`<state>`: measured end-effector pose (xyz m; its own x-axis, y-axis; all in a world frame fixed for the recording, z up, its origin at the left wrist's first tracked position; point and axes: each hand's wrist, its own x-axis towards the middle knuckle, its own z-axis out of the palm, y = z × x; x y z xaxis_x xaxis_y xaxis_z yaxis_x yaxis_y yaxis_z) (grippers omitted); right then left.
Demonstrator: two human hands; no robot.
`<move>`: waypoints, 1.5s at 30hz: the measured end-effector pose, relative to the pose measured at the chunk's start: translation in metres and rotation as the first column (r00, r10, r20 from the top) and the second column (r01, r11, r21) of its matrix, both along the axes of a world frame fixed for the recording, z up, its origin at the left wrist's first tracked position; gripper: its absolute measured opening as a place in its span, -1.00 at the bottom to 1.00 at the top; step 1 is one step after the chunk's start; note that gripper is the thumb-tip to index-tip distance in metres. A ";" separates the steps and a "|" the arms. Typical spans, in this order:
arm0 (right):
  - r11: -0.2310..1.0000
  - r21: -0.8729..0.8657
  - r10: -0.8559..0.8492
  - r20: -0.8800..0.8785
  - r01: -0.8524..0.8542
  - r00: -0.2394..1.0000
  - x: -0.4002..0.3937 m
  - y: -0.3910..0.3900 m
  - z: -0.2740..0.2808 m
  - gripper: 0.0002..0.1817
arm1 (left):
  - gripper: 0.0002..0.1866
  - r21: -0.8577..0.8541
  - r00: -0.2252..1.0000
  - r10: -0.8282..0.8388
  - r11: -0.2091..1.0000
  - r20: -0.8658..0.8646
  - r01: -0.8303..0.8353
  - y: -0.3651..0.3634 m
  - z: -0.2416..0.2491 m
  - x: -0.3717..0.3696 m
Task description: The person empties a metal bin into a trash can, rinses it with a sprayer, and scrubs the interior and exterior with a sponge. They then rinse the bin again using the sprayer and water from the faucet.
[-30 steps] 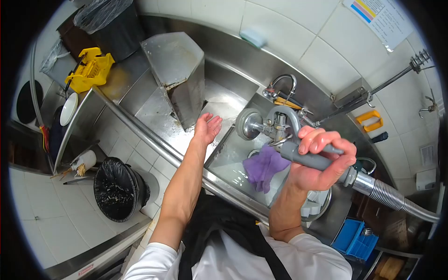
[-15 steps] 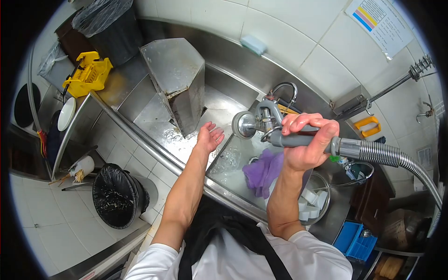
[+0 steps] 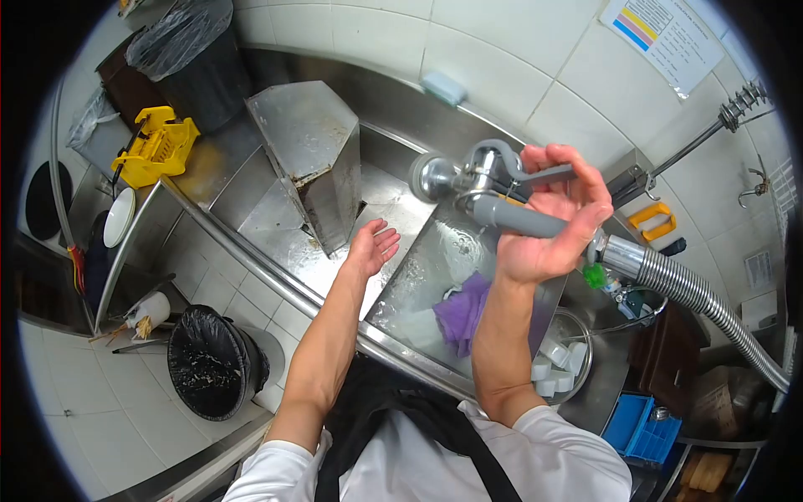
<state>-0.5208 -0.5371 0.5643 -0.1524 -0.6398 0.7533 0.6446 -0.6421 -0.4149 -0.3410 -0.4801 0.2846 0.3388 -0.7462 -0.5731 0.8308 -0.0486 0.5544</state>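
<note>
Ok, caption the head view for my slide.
Right hand holds a sprayer at a sink containing a purple cloth; left hand open.

Large white tiles with thin grout lines cover the wall before us, bowed by the wide lens. High on the right we see a printed notice with coloured bands, and a wall tap farther right. Below the tiles, a stainless-steel splashback curves behind a steel sink unit, its rounded front rim running diagonally past us. On the left we look onto a pale tiled floor, where a black-lined bin stands. A dark bin with a clear liner is at upper left. Bright light glints off the steel.
</note>
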 end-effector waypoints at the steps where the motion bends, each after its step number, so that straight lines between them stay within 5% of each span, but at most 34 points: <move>1: 0.999 0.014 -0.037 0.004 0.037 0.999 0.002 0.001 0.004 -0.48 | -0.45 0.010 1.000 0.014 1.000 0.008 -0.014 0.001 0.002 0.002; 7: 0.993 0.120 0.014 0.033 -0.017 0.999 -0.001 0.002 0.012 -0.51 | -0.42 0.054 0.989 0.142 0.988 0.031 -0.144 0.009 0.007 0.017; 9: 0.987 0.043 -0.157 0.018 0.156 0.987 0.003 -0.001 0.017 -0.50 | -0.41 0.044 0.987 0.160 0.986 0.029 -0.161 0.013 0.007 0.022; 10: 0.994 0.098 -0.060 0.150 0.045 0.987 0.009 0.000 0.019 -0.48 | -0.41 0.049 0.987 0.157 0.986 0.031 -0.159 0.016 0.005 0.022; 13: 0.992 0.120 -0.048 0.190 0.026 0.981 0.015 0.011 0.030 -0.46 | -0.40 0.064 0.987 0.159 0.985 0.020 -0.160 0.023 0.002 0.020; 15: 0.997 0.072 -0.008 -0.048 0.011 0.999 0.006 0.004 0.014 -0.52 | -0.40 0.072 0.987 0.160 0.984 0.005 -0.160 0.023 -0.002 0.018; 18: 0.976 0.218 0.010 -0.100 0.012 0.995 0.009 -0.001 0.009 -0.54 | -0.39 0.053 0.988 0.150 0.987 -0.024 -0.149 0.017 0.000 0.016; 20: 0.993 0.060 -0.102 0.047 0.099 0.994 0.016 0.000 0.015 -0.52 | -0.38 0.024 0.987 0.158 0.987 -0.018 -0.158 0.015 0.007 0.015; 23: 0.993 0.116 -0.052 0.304 0.017 0.951 0.030 0.012 0.030 -0.50 | -0.35 -0.030 0.985 0.171 0.985 -0.016 -0.171 0.014 0.019 0.017; 25: 0.998 0.022 -0.051 0.020 0.051 0.998 0.021 -0.003 0.007 -0.55 | -0.33 -0.059 0.984 0.170 0.983 -0.045 -0.173 0.012 0.028 0.019; 27: 0.987 0.159 0.026 -0.047 -0.018 0.999 0.017 -0.007 -0.004 -0.60 | -0.31 -0.140 0.986 0.166 0.976 -0.019 -0.167 0.010 0.038 0.018; 31: 0.991 0.109 -0.083 0.026 0.079 0.996 0.020 0.008 0.015 -0.62 | -0.33 -0.273 0.999 0.030 0.962 0.032 -0.020 0.013 0.068 0.015; 32: 0.974 0.226 -0.065 0.278 0.001 0.958 0.027 0.013 0.032 -0.59 | -0.34 -0.304 1.000 0.012 0.953 0.027 -0.003 0.016 0.066 0.017; 35: 0.968 0.250 -0.073 0.375 -0.025 0.924 0.016 0.006 0.019 -0.54 | -0.33 -0.157 0.984 0.057 0.987 0.171 -0.030 0.037 0.057 0.021; 37: 0.980 0.188 -0.063 -0.055 0.073 0.996 -0.007 0.006 0.009 -0.51 | -0.34 -0.081 0.965 0.107 0.993 0.237 -0.090 0.065 0.044 0.018; 38: 0.979 0.192 -0.051 -0.075 0.065 0.996 -0.013 0.006 0.007 -0.52 | -0.35 -0.030 0.955 0.099 0.995 0.280 -0.095 0.084 0.041 0.013; 41: 0.990 0.104 -0.110 0.102 0.099 0.989 -0.016 0.001 0.010 -0.56 | -0.36 0.070 0.934 0.085 0.991 0.346 -0.116 0.116 0.039 0.000; 42: 0.964 0.260 -0.143 0.365 0.046 0.920 0.000 0.004 0.029 -0.54 | -0.37 0.118 0.930 0.061 0.987 0.361 -0.111 0.127 0.039 -0.006; 43: 0.963 0.269 -0.122 0.357 0.023 0.926 0.003 0.002 0.026 -0.54 | -0.37 0.128 0.931 0.082 0.982 0.355 -0.135 0.138 0.038 -0.014; 45: 0.992 0.112 -0.060 0.071 0.051 0.996 -0.003 -0.010 0.018 -0.53 | -0.39 0.087 0.891 0.081 0.987 0.448 -0.134 0.152 0.043 -0.026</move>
